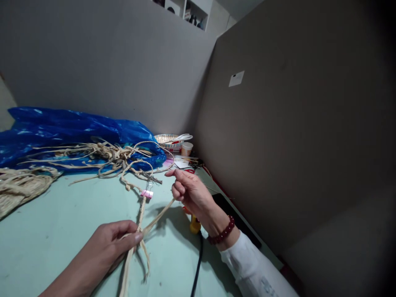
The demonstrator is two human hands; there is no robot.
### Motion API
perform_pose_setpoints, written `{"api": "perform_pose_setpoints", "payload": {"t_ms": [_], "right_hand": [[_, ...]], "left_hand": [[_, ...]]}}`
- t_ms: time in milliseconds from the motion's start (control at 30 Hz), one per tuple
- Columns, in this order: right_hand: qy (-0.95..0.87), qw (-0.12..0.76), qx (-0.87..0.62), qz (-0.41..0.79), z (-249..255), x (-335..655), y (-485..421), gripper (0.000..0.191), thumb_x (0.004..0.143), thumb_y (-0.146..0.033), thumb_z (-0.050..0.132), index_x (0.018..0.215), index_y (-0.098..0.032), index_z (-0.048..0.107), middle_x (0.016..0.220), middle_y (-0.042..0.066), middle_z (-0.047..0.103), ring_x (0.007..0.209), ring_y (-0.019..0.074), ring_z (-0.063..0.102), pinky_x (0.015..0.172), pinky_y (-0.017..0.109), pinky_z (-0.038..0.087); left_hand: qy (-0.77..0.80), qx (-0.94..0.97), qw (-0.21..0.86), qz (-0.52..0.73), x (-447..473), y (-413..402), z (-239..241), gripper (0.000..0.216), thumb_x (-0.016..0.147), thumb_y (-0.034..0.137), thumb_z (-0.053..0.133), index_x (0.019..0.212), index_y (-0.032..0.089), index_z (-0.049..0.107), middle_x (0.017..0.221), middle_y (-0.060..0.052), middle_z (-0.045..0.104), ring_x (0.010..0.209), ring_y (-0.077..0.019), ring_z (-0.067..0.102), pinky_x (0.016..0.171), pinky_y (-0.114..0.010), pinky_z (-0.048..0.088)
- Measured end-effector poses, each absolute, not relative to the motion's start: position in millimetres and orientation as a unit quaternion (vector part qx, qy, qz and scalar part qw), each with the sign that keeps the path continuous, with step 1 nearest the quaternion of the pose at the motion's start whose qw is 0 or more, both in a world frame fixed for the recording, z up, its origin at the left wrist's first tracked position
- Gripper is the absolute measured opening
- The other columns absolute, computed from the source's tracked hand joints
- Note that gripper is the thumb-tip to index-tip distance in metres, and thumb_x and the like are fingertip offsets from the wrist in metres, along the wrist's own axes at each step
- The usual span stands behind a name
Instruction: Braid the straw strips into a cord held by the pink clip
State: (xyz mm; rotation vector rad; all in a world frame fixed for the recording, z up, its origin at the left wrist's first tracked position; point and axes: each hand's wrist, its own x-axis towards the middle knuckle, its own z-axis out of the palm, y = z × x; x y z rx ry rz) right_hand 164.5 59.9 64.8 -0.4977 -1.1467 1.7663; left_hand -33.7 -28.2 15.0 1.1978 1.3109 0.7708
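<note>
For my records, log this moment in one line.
left hand: pinching straw; right hand: holding strand; clip: on straw; blue plastic: farther back

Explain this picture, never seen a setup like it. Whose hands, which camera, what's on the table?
No machine here: these are a person's bare hands, seen by one camera worn on their head, looking forward and down. The left hand pinches pale strands between its fingers; the right hand holds a length of them out to the side. A pink clip grips them farther up. On the green table lie blue plastic, tangled fibres and a black cable.
</note>
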Motion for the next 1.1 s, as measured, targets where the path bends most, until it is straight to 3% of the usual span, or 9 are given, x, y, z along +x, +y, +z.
{"api": "perform_pose_setpoints", "payload": {"t_ms": [133, 233, 300, 467, 667, 867, 1000, 1100], "right_hand": [[-0.444, 0.47, -0.217, 0.732, 68.8, 163.8, 57.8, 0.037, 0.075, -0.04, 0.076, 0.095, -0.009, 0.07, 0.068, 0.0, 0.064, 0.066, 0.0091, 0.064, 0.066, 0.019, 0.053], [-0.458, 0.471, -0.179, 0.732, 68.2, 161.2, 55.3, 0.034, 0.068, -0.023, 0.082, 0.098, -0.012, 0.07, 0.09, 0.005, 0.072, 0.088, 0.0139, 0.068, 0.091, 0.025, 0.051], [-0.469, 0.477, -0.166, 0.725, 66.8, 159.4, 54.2, 0.031, 0.068, -0.016, 0.081, 0.097, -0.013, 0.07, 0.094, 0.005, 0.073, 0.093, 0.0158, 0.068, 0.096, 0.028, 0.049], [-0.479, 0.511, -0.188, 0.689, 67.1, 156.9, 51.0, 0.013, 0.075, -0.019, 0.075, 0.088, -0.016, 0.073, 0.089, 0.003, 0.073, 0.086, 0.0156, 0.07, 0.093, 0.031, 0.052], [-0.563, 0.519, -0.219, 0.604, 71.2, 157.1, 46.5, 0.014, 0.075, -0.022, 0.075, 0.088, -0.018, 0.074, 0.086, 0.002, 0.072, 0.084, 0.0164, 0.069, 0.086, 0.032, 0.054], [-0.639, 0.508, -0.28, 0.505, 65.3, 158.5, 53.3, 0.01, 0.076, -0.021, 0.072, 0.085, -0.016, 0.071, 0.079, 0.001, 0.068, 0.072, 0.0115, 0.063, 0.072, 0.025, 0.052], [-0.615, 0.502, -0.28, 0.54, 68.9, 163.9, 54.4, 0.011, 0.078, -0.024, 0.07, 0.086, -0.017, 0.067, 0.079, 0.0, 0.064, 0.067, 0.0091, 0.06, 0.067, 0.023, 0.051], [-0.585, 0.495, -0.288, 0.575, 75.9, 166.3, 42.6, 0.018, 0.076, -0.029, 0.072, 0.089, -0.02, 0.063, 0.076, -0.003, 0.059, 0.055, 0.0068, 0.053, 0.048, 0.018, 0.046]], "left_hand": [[0.559, 0.486, 0.593, 0.315, -35.0, -27.5, 9.4, 0.038, 0.069, 0.054, 0.069, 0.07, 0.018, 0.056, 0.053, 0.009, 0.033, 0.048, -0.0074, 0.021, 0.048, -0.024, 0.01], [0.556, 0.482, 0.602, 0.311, -35.9, -26.8, 6.4, 0.037, 0.069, 0.053, 0.069, 0.069, 0.019, 0.055, 0.05, 0.011, 0.03, 0.046, -0.007, 0.02, 0.047, -0.025, 0.009], [0.555, 0.483, 0.6, 0.312, -36.4, -27.1, 6.0, 0.036, 0.07, 0.052, 0.068, 0.07, 0.019, 0.056, 0.051, 0.01, 0.031, 0.046, -0.007, 0.02, 0.047, -0.025, 0.009], [0.559, 0.487, 0.591, 0.316, -35.1, -29.9, 11.2, 0.034, 0.071, 0.051, 0.068, 0.069, 0.018, 0.057, 0.05, 0.01, 0.032, 0.047, -0.0067, 0.02, 0.046, -0.024, 0.01], [0.563, 0.489, 0.583, 0.321, -30.9, -33.1, 20.1, 0.031, 0.072, 0.047, 0.067, 0.069, 0.017, 0.059, 0.051, 0.01, 0.033, 0.047, -0.0065, 0.019, 0.046, -0.024, 0.01], [0.551, 0.475, 0.591, 0.349, -28.3, -35.0, 22.4, 0.028, 0.072, 0.044, 0.068, 0.07, 0.018, 0.059, 0.054, 0.008, 0.039, 0.046, -0.0056, 0.02, 0.045, -0.023, 0.01], [0.545, 0.441, 0.613, 0.364, -26.8, -34.8, 19.8, 0.032, 0.066, 0.047, 0.073, 0.075, 0.018, 0.062, 0.058, 0.006, 0.049, 0.043, -0.0044, 0.025, 0.044, -0.021, 0.012], [0.54, 0.423, 0.619, 0.382, -26.1, -35.5, 19.8, 0.031, 0.066, 0.046, 0.073, 0.075, 0.017, 0.064, 0.061, 0.005, 0.055, 0.042, -0.0037, 0.031, 0.044, -0.02, 0.016]]}}
